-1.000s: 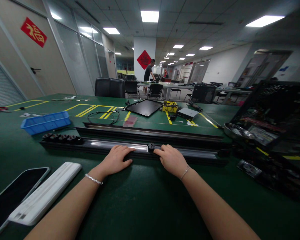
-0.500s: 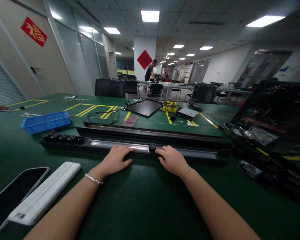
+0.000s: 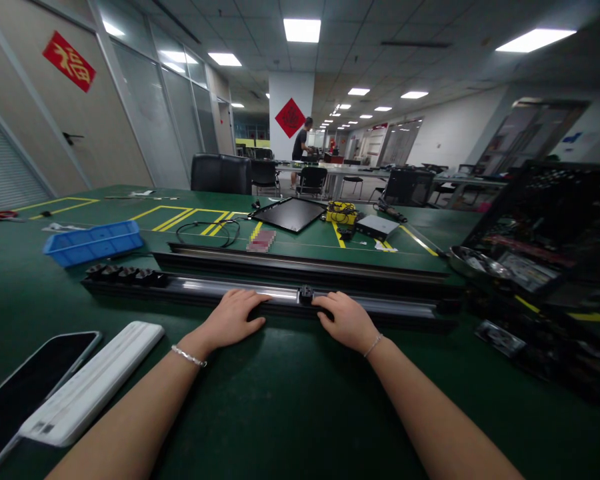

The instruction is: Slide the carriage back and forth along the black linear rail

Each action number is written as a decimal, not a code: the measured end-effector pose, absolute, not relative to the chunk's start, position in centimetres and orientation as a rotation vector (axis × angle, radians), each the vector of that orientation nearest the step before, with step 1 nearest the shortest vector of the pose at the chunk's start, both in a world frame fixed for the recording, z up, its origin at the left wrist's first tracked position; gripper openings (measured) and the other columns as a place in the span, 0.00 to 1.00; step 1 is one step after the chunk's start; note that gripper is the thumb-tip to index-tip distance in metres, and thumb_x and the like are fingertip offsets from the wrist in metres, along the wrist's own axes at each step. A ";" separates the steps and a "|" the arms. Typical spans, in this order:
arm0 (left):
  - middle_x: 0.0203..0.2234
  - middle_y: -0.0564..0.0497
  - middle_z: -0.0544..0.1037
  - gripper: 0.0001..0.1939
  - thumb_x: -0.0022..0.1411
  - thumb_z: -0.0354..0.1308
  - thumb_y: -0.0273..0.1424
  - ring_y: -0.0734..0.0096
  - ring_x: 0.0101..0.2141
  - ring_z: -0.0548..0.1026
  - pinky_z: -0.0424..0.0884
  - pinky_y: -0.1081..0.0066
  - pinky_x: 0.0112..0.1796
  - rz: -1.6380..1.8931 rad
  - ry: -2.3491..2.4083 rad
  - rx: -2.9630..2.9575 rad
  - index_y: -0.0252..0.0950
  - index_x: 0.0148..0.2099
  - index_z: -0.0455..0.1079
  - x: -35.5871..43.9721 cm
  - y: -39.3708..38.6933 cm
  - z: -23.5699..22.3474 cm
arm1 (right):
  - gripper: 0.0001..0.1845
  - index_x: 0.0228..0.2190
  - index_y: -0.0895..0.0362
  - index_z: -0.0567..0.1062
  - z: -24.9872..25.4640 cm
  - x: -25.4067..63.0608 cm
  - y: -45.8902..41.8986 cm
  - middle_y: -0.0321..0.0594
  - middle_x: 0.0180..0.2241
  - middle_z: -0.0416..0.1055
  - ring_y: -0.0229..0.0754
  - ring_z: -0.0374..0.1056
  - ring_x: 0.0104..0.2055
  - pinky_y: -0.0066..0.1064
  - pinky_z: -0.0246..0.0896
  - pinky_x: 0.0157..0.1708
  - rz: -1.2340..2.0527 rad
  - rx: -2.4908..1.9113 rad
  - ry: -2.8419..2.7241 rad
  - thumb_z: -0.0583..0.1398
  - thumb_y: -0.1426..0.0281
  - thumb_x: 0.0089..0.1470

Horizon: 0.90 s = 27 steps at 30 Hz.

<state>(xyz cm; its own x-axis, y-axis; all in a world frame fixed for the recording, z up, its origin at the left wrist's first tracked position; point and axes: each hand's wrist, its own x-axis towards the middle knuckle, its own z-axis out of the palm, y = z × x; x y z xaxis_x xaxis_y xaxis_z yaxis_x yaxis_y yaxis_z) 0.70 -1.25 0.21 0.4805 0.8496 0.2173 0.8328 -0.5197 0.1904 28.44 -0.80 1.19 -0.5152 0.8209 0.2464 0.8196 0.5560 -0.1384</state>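
A long black channel (image 3: 190,301) with a shiny silver strip lies across the table before me. My left hand (image 3: 235,318) rests palm down along its near side, fingers stretched over the strip and thumb apart. A small black block (image 3: 306,293) sits in the channel between my hands. My right hand (image 3: 347,320) lies on the channel just right of that block, fingers bent, fingertips close to it; whether they touch it I cannot tell. Several black connector-like pieces (image 3: 125,273) stand in the channel's left end. Behind runs a second black channel (image 3: 300,267).
A blue bin (image 3: 95,243) is at left, with a phone (image 3: 40,373) and a white power bank (image 3: 95,383) nearer me. Beyond lie a black panel (image 3: 293,215), a yellow item with cables (image 3: 341,213) and a grey box (image 3: 377,227). Dark equipment (image 3: 545,227) stands at right; a person (image 3: 301,143) is far off.
My hands, the channel and the block hold the same positions. The view has shifted very slightly, and the person in the background stands more upright.
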 end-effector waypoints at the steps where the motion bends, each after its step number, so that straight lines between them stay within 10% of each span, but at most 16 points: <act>1: 0.44 0.50 0.72 0.23 0.58 0.52 0.38 0.62 0.46 0.68 0.56 0.59 0.50 0.444 1.505 2.651 0.44 0.56 0.61 0.7 -1.3 0.2 | 0.15 0.43 0.53 0.71 1.1 28.5 -0.8 0.40 0.38 0.70 0.40 0.61 0.41 0.30 0.54 0.43 0.015 -1.357 -2.493 0.53 0.69 0.55; 27: 0.45 0.50 0.73 0.23 0.58 0.52 0.39 0.61 0.46 0.68 0.56 0.59 0.49 0.440 1.504 2.657 0.45 0.56 0.61 0.6 -1.1 0.1 | 0.16 0.44 0.55 0.72 1.3 28.0 -0.8 0.40 0.38 0.73 0.40 0.63 0.37 0.31 0.53 0.41 -0.010 -1.411 -2.477 0.50 0.66 0.58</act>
